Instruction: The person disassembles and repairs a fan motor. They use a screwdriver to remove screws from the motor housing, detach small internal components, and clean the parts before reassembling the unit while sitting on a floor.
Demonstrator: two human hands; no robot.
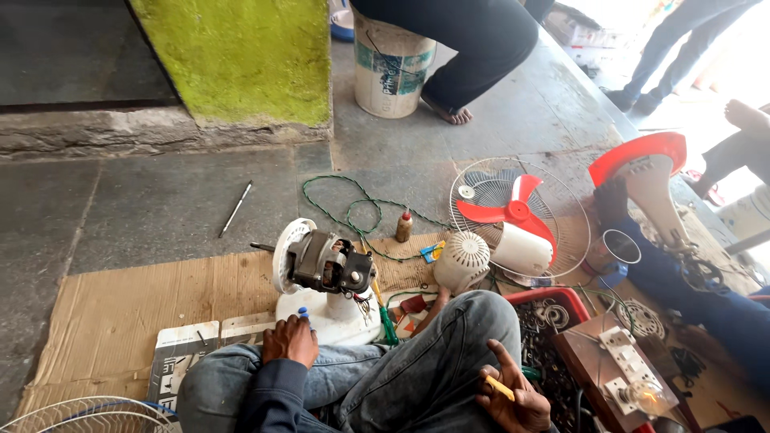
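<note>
The exposed fan motor (pixel 325 265) on its white base (pixel 333 317) is taken as the landmark. Nearest the camera, below the motor, the left hand (pixel 290 341) is rested on a denim-clad knee, fingers curled together around a small blue-capped object (pixel 303 313); what that object is cannot be told. Lower right of the motor, the right hand (pixel 513 393) is held partly open, with a short yellow stick-like item (pixel 499 388) pinched between thumb and fingers.

The motor is seen stripped of its rear cover and blade, with windings and loose wires bared, and it is not touched by either hand. Disassembly is judged done; repair and refitting are judged still outstanding.

Just right of the motor, a white slotted motor cover (pixel 463 261) is laid on the cardboard sheet (pixel 120 313). Further right, a red tray of metal parts (pixel 553 337) and a switch board with a lit bulb (pixel 630 377) are found. Beyond the cover, a wire guard with a red blade (pixel 517 212) is laid flat. Behind the motor, a small brown bottle (pixel 404 226), a green cord (pixel 353 208) and a slim rod (pixel 236 208) are left on the stone floor. Farthest back, a white bucket (pixel 389 68) is used as a seat by another person.
</note>
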